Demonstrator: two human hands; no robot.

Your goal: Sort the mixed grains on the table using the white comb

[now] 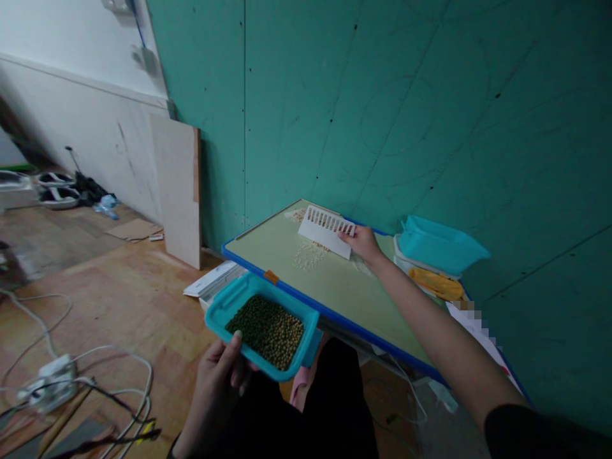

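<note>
A white, flat plastic scraper with a row of slots along its upper part (321, 236) stands tilted over the middle of the pale green surface with a blue edge (258, 245). The right hand (362, 242) holds it by its right end, with the fingers closed on it. Small pale grains (310, 256) lie scattered in front of the scraper, and another little heap of pale bits (295, 215) is behind its left end.

Nearer to the person, a turquoise rectangular plastic box (216, 319) is beside the front edge of the surface; whether it touches this edge, I cannot tell. It contains dark green beans (255, 312) and tan round beans (285, 338). The left hand (220, 363) grips its near side: the thumb is over the rim, while the other fingers are partly hidden below.

In my judgement, the step in hand is gathering the loose grains with the scraper. Such a stroke calls for the lower edge kept flat on the surface, and for the box held steady and level so that no beans spill.

Further right are a turquoise plastic basin (437, 247) and a folded orange-yellow cloth (435, 283).
</note>
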